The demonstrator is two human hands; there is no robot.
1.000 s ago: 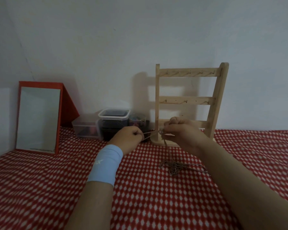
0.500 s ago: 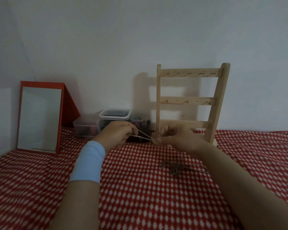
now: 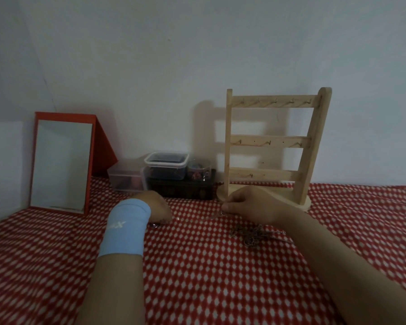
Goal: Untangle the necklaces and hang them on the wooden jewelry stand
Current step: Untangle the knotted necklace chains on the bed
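1. Nearest us, both bare forearms enter from the bottom edge, cut off by the frame. They lie over a red-and-white checked cloth (image 3: 209, 277), and we cannot tell what is under the cloth.
2. A light blue wristband (image 3: 126, 231) wraps the left wrist; its pale lettering is too blurred to read.
3. The tangled necklaces (image 3: 252, 234) lie in a dark heap on the cloth at centre right, just below the right hand and partly hidden by its wrist. We cannot count the strands.
4. The right hand (image 3: 251, 204) sits low over the cloth, its fingertips pinching a thin chain (image 3: 221, 214) that leads down towards the heap.
5. The left hand (image 3: 158, 207) rests knuckles-up on the cloth, well apart from the right. Its fingers curl under and out of sight, so we cannot tell whether they grip anything. A small shiny bead (image 3: 154, 225) lies on the cloth just beside that hand.
6. Behind the left hand stand the containers.
   - A dark box (image 3: 185, 191) carries a clear lidded tub (image 3: 167, 166) with dark contents we cannot make out.
   - Beside the tub is a small clear jar (image 3: 198, 172) of multicoloured bits.
   - Left of these, a frosted plastic box (image 3: 124, 180) holds something reddish and unclear.
7. The wooden jewelry stand (image 3: 272, 141) is upright behind the right hand, with three rails of small hooks. That hand partly hides its round base.
8. At far left a red-framed mirror (image 3: 61, 160) leans back near the wall (image 3: 174, 55).
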